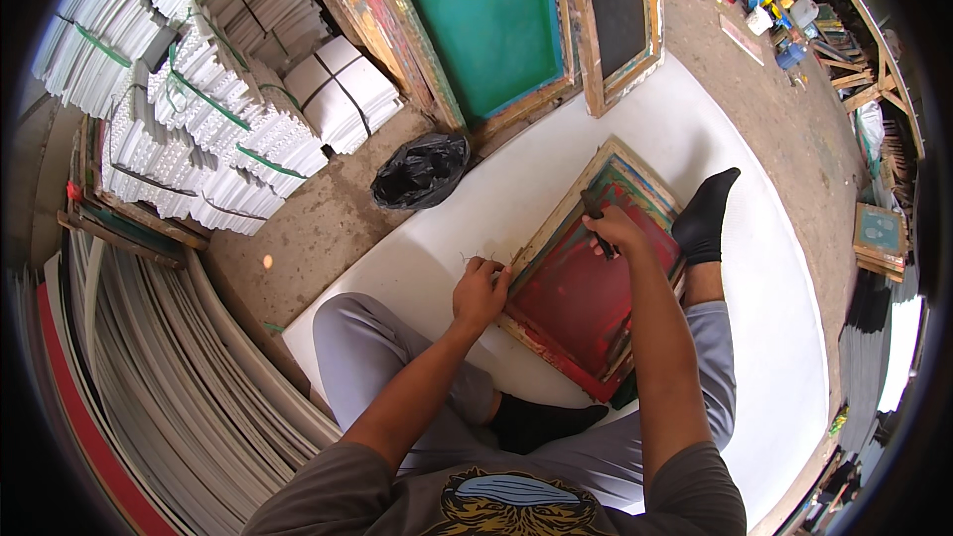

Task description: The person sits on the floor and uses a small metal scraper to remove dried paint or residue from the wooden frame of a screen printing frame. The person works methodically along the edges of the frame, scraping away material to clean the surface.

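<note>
A wooden screen printing frame (586,298) with red-stained mesh lies aslant between my legs on a white sheet (417,248). My right hand (620,231) is closed around a dark hand tool (593,204) above the far part of the mesh. What kind of tool it is does not show clearly. At the frame's left edge is my left hand (481,290), fingers curled and thumb side against the wood. Thin loose strands (486,257) stick up by its fingertips. Part of the frame's right side is behind my right forearm.
Upright frames, one with green mesh (486,25), lean beyond the sheet. A black plastic bag (422,171) sits beside them. Strapped white stacks (199,104) stand at far left, above curved sheets (189,357). Containers (764,15) clutter the far right. My socked foot (707,218) borders the frame.
</note>
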Demonstrator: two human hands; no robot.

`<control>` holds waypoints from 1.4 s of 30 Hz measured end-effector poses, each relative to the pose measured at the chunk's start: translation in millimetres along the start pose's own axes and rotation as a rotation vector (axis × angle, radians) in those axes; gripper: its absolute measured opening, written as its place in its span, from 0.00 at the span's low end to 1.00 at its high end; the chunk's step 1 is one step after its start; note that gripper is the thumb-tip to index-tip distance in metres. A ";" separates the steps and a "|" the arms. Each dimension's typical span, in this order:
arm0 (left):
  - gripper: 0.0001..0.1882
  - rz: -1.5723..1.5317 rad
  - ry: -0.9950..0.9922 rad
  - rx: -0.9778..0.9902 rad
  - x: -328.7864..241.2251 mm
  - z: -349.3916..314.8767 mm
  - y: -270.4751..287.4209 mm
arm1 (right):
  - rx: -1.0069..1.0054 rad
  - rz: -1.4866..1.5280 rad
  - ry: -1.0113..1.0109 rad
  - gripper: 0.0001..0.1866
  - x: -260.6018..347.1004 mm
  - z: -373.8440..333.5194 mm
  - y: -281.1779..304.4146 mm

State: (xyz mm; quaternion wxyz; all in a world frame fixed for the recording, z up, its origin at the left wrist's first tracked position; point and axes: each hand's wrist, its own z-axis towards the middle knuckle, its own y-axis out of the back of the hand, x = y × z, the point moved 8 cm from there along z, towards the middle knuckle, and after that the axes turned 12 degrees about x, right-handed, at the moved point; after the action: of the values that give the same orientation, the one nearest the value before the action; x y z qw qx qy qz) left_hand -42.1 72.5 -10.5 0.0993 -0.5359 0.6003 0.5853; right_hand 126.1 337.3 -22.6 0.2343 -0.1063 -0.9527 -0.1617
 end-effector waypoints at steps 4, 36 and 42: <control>0.17 -0.015 0.008 0.011 -7.4 -0.2 1.6 | -0.033 -0.087 0.075 0.20 -10.3 15.8 6.5; 0.19 0.025 0.003 0.010 0.4 1.1 -0.9 | 0.078 -0.130 -0.009 0.19 -1.1 7.9 15.7; 0.19 -0.008 0.020 0.024 -4.5 0.3 1.6 | 0.118 -0.043 -0.031 0.16 -3.0 8.0 16.2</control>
State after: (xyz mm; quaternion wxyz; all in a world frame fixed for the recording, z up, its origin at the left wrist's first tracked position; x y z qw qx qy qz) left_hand -41.6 74.7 -6.2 0.1019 -0.5431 0.6059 0.5723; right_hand 129.9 354.8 -26.6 0.2220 -0.0743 -0.9661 -0.1086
